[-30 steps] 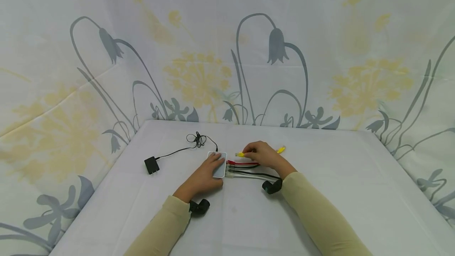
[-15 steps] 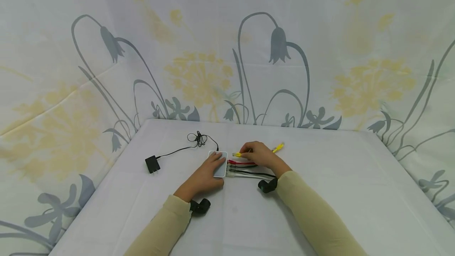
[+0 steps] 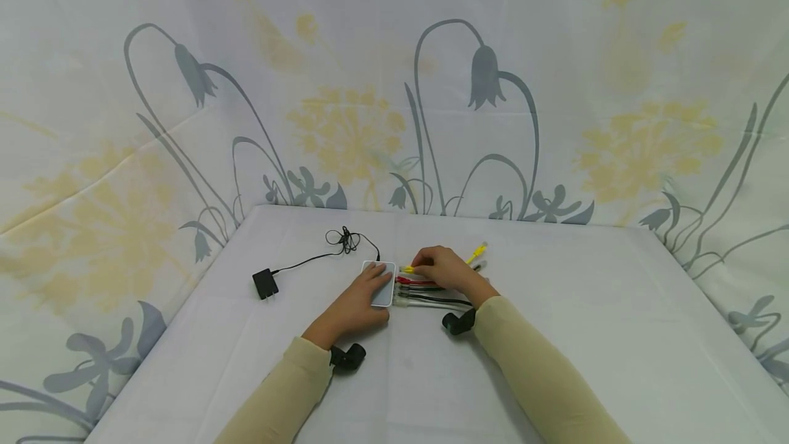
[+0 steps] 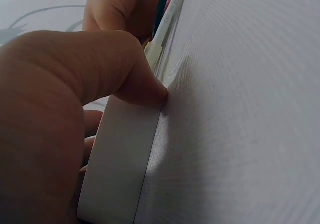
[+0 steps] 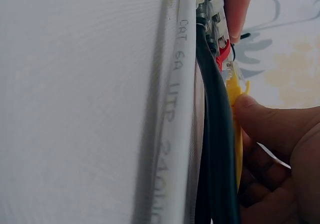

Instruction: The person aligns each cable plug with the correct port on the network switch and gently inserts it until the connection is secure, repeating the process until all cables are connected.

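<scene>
A small white network switch (image 3: pixel 383 293) lies mid-table with my left hand (image 3: pixel 354 300) over it. In the left wrist view, the thumb (image 4: pixel 142 81) presses on its side, while fingers show behind it. My right hand (image 3: pixel 453 270) pinches a yellow Ethernet cable (image 3: pixel 478 252) close to its plug. In the right wrist view, that clear plug (image 5: pixel 234 70) points at the switch's port row, beside a red plug (image 5: pixel 223 53); whether it touches a port I cannot tell. White (image 5: pixel 181 99), dark and red cables run from the switch's right side.
Left of the switch lies a black power adapter (image 3: pixel 265 284). Its thin cord (image 3: pixel 347 241), bundled midway, leads to the back of the switch. A patterned cloth (image 3: pixel 382 74) hangs behind the white-covered table (image 3: pixel 585 321). Wrist cameras (image 3: pixel 348 357) sit on both forearms.
My right hand has moved a little left, bringing the yellow plug nearer to the switch. The cable's far end has shifted left too. My left hand stays on the switch.
</scene>
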{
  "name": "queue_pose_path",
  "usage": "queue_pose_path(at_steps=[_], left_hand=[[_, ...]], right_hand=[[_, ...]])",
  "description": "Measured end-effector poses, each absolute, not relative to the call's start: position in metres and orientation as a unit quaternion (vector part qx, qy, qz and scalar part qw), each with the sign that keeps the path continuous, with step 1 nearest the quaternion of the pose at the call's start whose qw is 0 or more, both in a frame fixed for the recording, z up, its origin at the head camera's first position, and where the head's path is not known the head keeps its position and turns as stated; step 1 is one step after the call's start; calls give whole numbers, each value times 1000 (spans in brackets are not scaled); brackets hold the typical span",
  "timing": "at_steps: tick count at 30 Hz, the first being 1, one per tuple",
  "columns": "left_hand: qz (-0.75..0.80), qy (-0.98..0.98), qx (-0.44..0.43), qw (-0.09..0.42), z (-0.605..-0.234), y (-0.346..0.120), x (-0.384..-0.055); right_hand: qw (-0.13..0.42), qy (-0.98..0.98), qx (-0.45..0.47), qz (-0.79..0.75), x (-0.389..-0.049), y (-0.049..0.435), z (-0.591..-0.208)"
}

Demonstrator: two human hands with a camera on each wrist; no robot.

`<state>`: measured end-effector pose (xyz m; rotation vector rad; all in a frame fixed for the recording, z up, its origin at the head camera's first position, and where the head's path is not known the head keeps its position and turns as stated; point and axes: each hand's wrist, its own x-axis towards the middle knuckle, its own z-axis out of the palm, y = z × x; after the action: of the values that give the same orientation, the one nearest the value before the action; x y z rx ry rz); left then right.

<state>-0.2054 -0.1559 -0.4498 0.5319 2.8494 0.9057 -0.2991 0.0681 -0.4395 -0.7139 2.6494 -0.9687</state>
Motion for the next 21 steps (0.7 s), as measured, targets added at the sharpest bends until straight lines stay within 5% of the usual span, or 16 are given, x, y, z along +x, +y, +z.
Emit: queue_pose_path(at_steps=[21], left_hand=[[299,936,180,44,-454,-157,-208]], right_hand=[[98,908,-247,-323,-295,61,-445]])
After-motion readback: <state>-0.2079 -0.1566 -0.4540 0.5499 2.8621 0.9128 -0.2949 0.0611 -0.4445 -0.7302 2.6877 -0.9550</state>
